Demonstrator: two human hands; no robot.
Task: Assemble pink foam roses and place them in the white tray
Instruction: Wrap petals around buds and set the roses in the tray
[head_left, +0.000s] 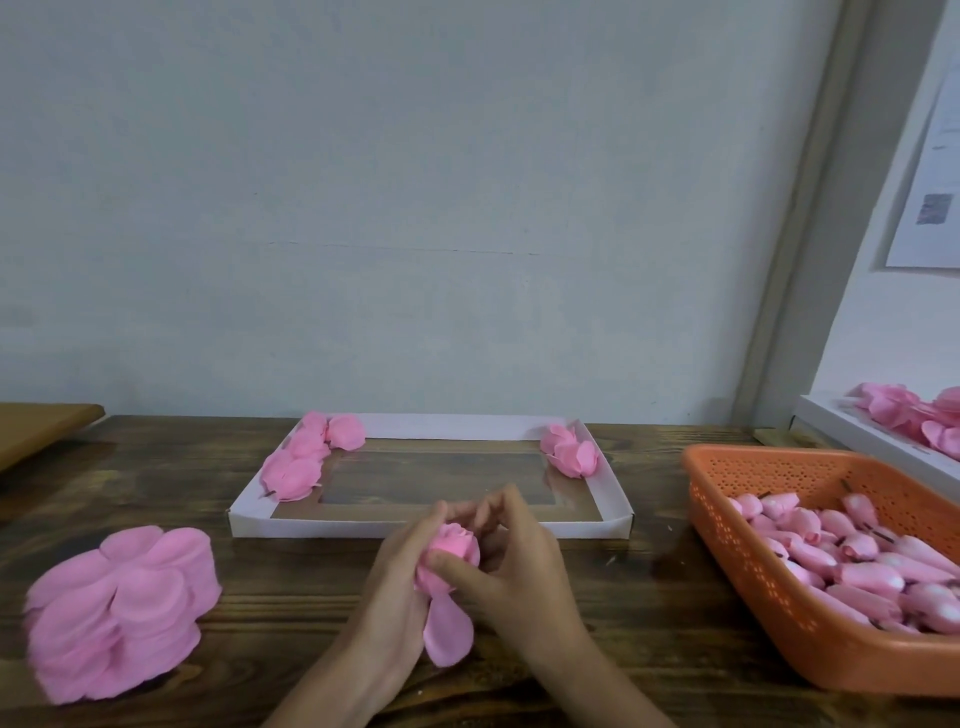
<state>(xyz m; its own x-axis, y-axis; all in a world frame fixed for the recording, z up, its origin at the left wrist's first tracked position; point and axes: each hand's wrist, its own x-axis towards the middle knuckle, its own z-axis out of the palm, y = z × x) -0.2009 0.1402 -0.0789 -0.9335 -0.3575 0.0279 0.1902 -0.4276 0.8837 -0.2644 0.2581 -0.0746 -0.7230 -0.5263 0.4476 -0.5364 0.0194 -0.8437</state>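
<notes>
A half-built pink foam rose (453, 552) sits between my two hands, just in front of the white tray (415, 526). My left hand (400, 582) grips it from the left. My right hand (519, 561) pinches it from the right, thumb pressed on the petals. One loose petal (447, 631) hangs down below the rose. In the tray lie finished roses, a group at the back left corner (306, 457) and one at the back right corner (571, 451).
A stack of pink petal sheets (119, 608) lies on the wooden table at the left. An orange perforated basket (737, 530) of pink rosebuds (852, 561) stands at the right. Behind it is another white tray with roses (914, 415). A wall rises behind the table.
</notes>
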